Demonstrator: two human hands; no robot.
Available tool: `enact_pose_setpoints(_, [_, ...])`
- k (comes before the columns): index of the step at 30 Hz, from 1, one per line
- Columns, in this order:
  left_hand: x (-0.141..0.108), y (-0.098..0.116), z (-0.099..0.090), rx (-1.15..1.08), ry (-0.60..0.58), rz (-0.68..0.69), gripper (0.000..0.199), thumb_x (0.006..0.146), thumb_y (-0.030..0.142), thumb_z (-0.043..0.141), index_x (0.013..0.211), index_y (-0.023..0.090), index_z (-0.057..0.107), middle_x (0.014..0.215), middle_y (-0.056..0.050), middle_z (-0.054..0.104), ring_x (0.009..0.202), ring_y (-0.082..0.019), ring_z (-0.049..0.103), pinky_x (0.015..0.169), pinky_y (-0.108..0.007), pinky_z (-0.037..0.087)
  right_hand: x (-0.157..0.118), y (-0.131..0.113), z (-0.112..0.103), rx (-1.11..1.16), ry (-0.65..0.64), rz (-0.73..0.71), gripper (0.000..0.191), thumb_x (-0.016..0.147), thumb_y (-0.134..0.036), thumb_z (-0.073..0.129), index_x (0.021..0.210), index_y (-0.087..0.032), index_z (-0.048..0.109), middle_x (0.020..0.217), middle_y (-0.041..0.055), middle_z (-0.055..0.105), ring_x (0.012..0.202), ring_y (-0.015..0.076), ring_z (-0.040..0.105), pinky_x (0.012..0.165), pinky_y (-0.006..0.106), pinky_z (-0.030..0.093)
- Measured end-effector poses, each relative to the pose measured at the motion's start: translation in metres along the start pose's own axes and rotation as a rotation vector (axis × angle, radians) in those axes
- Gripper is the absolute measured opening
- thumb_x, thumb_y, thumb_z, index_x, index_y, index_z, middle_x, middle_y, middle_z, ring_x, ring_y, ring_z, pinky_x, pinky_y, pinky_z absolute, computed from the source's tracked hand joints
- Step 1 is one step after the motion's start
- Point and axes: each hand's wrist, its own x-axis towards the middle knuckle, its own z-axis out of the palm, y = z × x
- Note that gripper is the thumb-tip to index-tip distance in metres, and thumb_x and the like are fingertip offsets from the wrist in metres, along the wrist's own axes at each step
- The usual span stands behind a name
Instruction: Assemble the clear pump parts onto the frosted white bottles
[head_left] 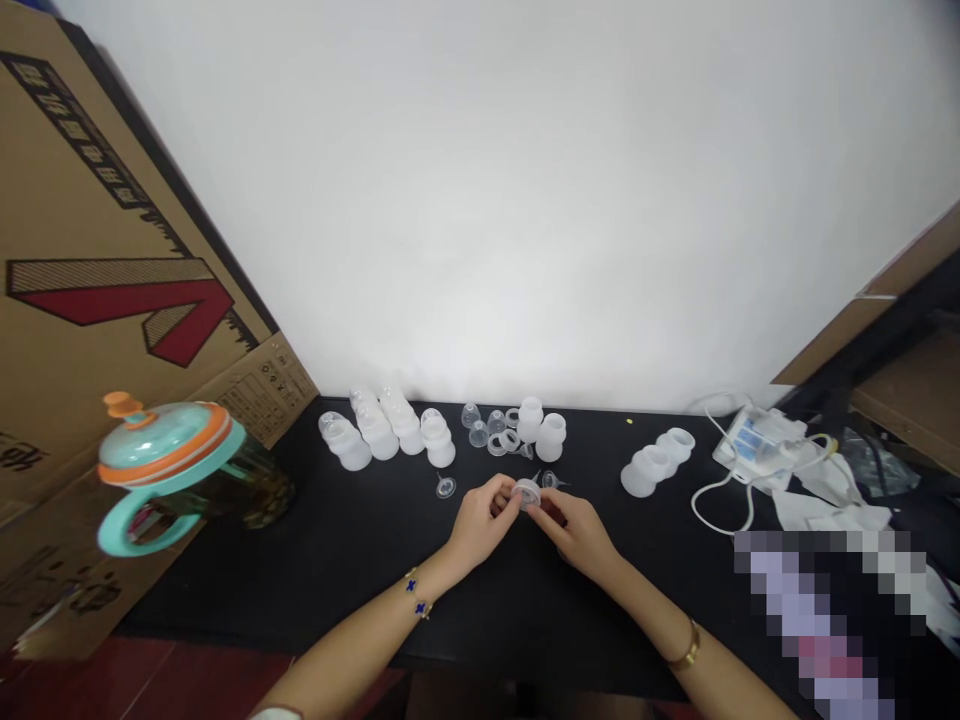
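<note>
White wall (525, 200) — black table (337, 545) — red floor (169, 672).

Workshop-like assembly corner, by the look. Grouped feeding bottles (380, 438) and loose dome caps (478, 435) on a black table (337, 560) (cardboard carton (112, 235) alongside).

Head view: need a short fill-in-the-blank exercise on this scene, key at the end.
1. The round part is held by both the left hand and the ____.
2. The bracelet with blue charms is worn on the ____ arm.
3. The tabletop is ____ in colour.
4. The jug has a turquoise handle and a lid banded in ____.

Missing words: right hand; left; black; orange.
</note>
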Motion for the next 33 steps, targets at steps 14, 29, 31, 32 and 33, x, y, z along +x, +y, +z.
enact_pose_setpoints(14, [0.006,-0.012,0.002,-0.291,-0.131,-0.129,0.024,0.087,0.036,0.06,0.077,0.015,0.064,0.062,0.0,0.061,0.054,-0.012,0.058,0.055,-0.022,0.047,-0.003,-0.002,0.0,-0.033,-0.016,-0.055,0.028,0.1,-0.044,0.05,0.099,-0.022,0.067,0.073,-0.0007,0.063,0.065,0.0161,0.058,0.06,0.025,0.04])
enact_pose_setpoints(29, [0.004,-0.012,0.0,-0.273,-0.124,-0.121,0.028,0.087,0.041,0.061,0.074,0.016,0.058,0.064,0.0,0.062,0.058,-0.013,0.059,0.058,-0.023,0.047,-0.002,-0.004,-0.001,-0.061,-0.031,-0.06,0.028,0.101,-0.043,0.049,0.099,-0.022,0.067,0.076,0.0016,0.067,0.066,0.0175,0.061,0.061,0.025,0.044])
enact_pose_setpoints(31, [0.004,-0.011,0.001,-0.253,-0.119,-0.12,0.029,0.088,0.041,0.06,0.073,0.016,0.058,0.063,0.001,0.061,0.058,-0.013,0.058,0.058,-0.023,0.046,-0.002,-0.004,-0.002,-0.059,-0.033,-0.059,0.029,0.101,-0.044,0.048,0.099,-0.022,0.067,0.076,0.0017,0.067,0.066,0.0176,0.062,0.06,0.025,0.043])
enact_pose_setpoints(32, [0.004,-0.011,0.001,-0.242,-0.115,-0.118,0.029,0.088,0.04,0.06,0.072,0.017,0.057,0.063,0.001,0.061,0.058,-0.013,0.058,0.058,-0.023,0.045,-0.002,-0.004,-0.002,-0.059,-0.034,-0.06,0.029,0.101,-0.044,0.048,0.099,-0.022,0.067,0.076,0.0017,0.067,0.066,0.0175,0.062,0.06,0.025,0.043])
enact_pose_setpoints(33, [0.004,-0.011,0.001,-0.232,-0.111,-0.115,0.029,0.088,0.04,0.06,0.072,0.017,0.057,0.062,0.001,0.061,0.058,-0.013,0.058,0.058,-0.022,0.045,-0.002,-0.005,-0.002,-0.061,-0.034,-0.061,0.029,0.101,-0.044,0.048,0.099,-0.022,0.067,0.075,0.0015,0.067,0.066,0.0175,0.061,0.06,0.025,0.043])
